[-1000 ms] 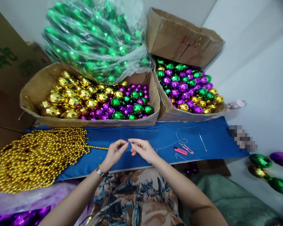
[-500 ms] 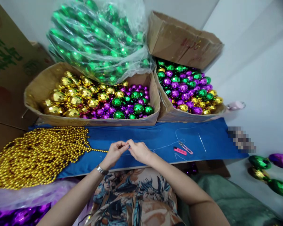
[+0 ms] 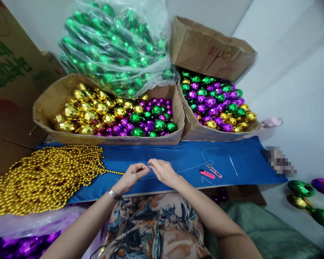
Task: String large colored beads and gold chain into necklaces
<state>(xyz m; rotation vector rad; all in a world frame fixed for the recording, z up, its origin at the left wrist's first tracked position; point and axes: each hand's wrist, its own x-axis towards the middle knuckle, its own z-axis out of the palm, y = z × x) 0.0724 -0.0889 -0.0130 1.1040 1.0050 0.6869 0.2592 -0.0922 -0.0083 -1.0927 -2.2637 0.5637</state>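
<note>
My left hand (image 3: pixel 135 174) and my right hand (image 3: pixel 162 172) meet over the blue cloth (image 3: pixel 189 153), fingertips pinched on a thin white thread (image 3: pixel 187 169). A small loop of it shows between them. The thread runs right across the cloth to a curl. By my left hand, a strand of gold beads (image 3: pixel 113 172) trails from a large heap of gold bead strings (image 3: pixel 48 176). Right of my right hand lie pink-handled thread snips (image 3: pixel 216 171), a pink marker-like piece (image 3: pixel 207 174) and a long needle (image 3: pixel 233 164).
Behind the cloth stand a cardboard box (image 3: pixel 110 140) of gold, purple and green faceted balls and another box (image 3: pixel 218 136) of similar balls. A clear bag of green balls (image 3: pixel 116 50) rests on the left box. Larger ornaments (image 3: pixel 301 189) hang at the right.
My fingertips have moved slightly apart, and a small thread loop now shows between them. The whole view has shifted a little to the right.
</note>
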